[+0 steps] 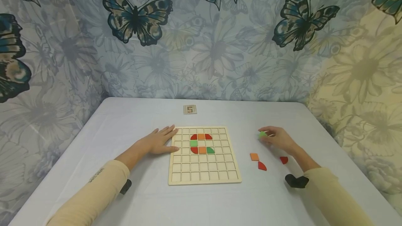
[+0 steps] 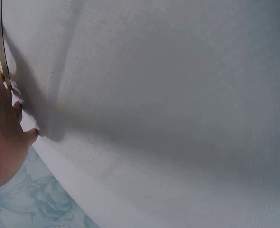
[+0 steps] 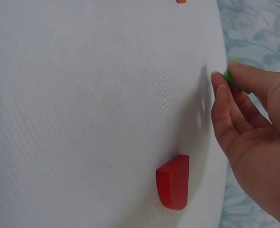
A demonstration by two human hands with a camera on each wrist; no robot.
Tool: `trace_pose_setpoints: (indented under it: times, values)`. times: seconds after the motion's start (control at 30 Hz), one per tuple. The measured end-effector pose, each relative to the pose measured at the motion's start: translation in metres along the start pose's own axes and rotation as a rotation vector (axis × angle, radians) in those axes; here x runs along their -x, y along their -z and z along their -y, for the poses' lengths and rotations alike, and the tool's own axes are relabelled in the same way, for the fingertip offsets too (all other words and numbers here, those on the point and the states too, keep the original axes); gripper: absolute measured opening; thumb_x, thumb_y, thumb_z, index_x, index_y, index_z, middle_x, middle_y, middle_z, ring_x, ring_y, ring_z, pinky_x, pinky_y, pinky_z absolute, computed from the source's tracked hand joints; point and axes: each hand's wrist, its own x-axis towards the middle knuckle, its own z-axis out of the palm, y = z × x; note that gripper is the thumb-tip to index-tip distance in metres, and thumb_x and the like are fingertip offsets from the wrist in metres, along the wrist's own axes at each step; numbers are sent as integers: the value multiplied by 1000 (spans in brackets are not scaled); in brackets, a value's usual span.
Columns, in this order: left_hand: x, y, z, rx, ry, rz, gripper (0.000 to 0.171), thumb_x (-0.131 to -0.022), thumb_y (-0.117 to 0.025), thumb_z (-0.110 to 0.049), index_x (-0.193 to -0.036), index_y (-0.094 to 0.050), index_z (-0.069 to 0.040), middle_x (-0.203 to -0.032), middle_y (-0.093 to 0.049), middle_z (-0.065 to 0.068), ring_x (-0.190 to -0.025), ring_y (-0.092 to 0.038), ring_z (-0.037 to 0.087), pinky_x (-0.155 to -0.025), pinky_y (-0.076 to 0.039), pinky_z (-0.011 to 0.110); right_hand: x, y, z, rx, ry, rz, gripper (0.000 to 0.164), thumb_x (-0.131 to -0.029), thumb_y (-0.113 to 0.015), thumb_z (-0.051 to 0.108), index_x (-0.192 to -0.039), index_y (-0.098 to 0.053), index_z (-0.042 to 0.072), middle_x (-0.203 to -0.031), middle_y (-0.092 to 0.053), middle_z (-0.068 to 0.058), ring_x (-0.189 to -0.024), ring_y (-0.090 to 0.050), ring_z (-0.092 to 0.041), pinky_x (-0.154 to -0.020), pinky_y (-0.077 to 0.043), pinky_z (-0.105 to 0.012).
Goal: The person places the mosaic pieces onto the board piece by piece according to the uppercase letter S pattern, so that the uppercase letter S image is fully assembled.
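A wooden grid board (image 1: 204,166) lies on the white table, with red, orange and green tiles set in its cells in a curved shape. My left hand (image 1: 158,141) rests with spread, straight fingers on the board's left edge; in the left wrist view that hand (image 2: 4,128) shows at the far left. To the right of the board, my right hand (image 1: 277,138) pinches a light green tile (image 1: 262,134) between thumb and fingertips. The right wrist view shows the same green tile (image 3: 236,81) edge-on, partly hidden by the fingers.
Nearer than the right hand lie an orange square tile (image 1: 254,157), a red quarter-round tile (image 1: 262,166) and another red tile (image 1: 284,160). Behind the board is a small pattern card (image 1: 190,109). A butterfly-patterned backdrop (image 1: 216,51) encloses the white table (image 1: 141,201).
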Motion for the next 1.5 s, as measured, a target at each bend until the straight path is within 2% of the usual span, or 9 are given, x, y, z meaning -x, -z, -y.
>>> trace_pose_setpoints:
  times: [0.17, 0.37, 0.63, 1.0, 1.33, 1.5]
  values:
    - [-1, -1, 1, -3, -3, 2, 90, -89, -40, -71, -155, -15, -15, -159, -8, 8, -144, -9, 28, -111, -8, 56, 2, -7, 5, 1, 8, 18, 36, -91, -66, 13, -124, -60, 1, -114, -58, -21, -87, -58, -27, -67, -53, -32]
    - [-1, -1, 0, -5, -9, -4, 89, -89, -40, -70, -155, -15, -14, -159, -8, 9, -144, -9, 29, -111, -9, 56, 2, -14, 13, -5, 16, 43, 37, -91, -66, 16, -125, -61, 2, -122, -57, -20, -103, -55, -30, -71, -54, -30]
    - [-1, -1, 1, -8, -3, -13, 89, -89, -41, -70, -154, -16, -13, -159, -9, 8, -143, -10, 28, -112, -9, 55, 3, -26, 26, -109, -3, 109, 39, -88, -70, 17, -123, -61, 2, -102, -62, -12, -79, -62, -23, -70, -54, -29]
    - [-2, 0, 0, -13, 10, -16, 90, -88, -41, -71, -154, -18, -14, -158, -11, 7, -143, -11, 28, -112, -11, 53, 6, -44, 46, -226, -53, 187, 40, -86, -71, 12, -123, -61, -1, -99, -62, -12, -80, -64, -22, -72, -54, -32]
    - [-4, 1, 2, -21, 16, -9, 91, -88, -38, -72, -154, -16, -15, -159, -9, 6, -143, -11, 28, -112, -11, 53, 11, -60, 67, -242, -102, 247, 40, -87, -71, 16, -122, -63, 1, -93, -63, -8, -81, -62, -21, -76, -53, -31]
    - [-5, 1, 2, -22, 16, -2, 91, -88, -38, -73, -155, -15, -15, -159, -8, 6, -143, -10, 28, -112, -11, 54, 13, -65, 77, -277, -92, 307, 44, -84, -74, 15, -122, -62, -2, -89, -64, -9, -80, -65, -20, -75, -53, -29]
